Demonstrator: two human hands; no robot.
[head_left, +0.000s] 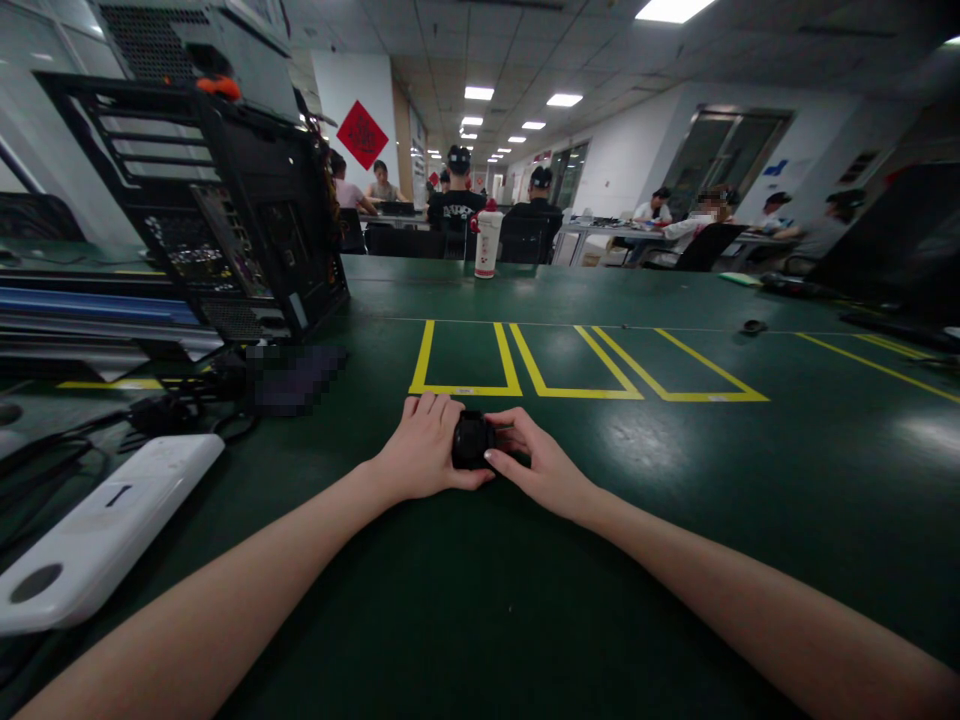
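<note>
A small black object [472, 440], blocky with rounded edges, is held between my two hands just above or on the green table; its kind I cannot make out. My left hand [424, 445] wraps round its left side, thumb along the near edge. From the right, my right hand [540, 465] pinches it with the thumb on the near face and curled fingers at the side. The fingers cover much of its sides. Just beyond the hands, yellow tape outlines [465, 391] mark the table [510, 600].
An open black computer case [277, 230] stands at the left, with cables and a long white device [112, 530] nearer me. A white cup [487, 243] stands at the far table edge. A small dark round thing [753, 327] lies to the right. Several people sit at tables beyond.
</note>
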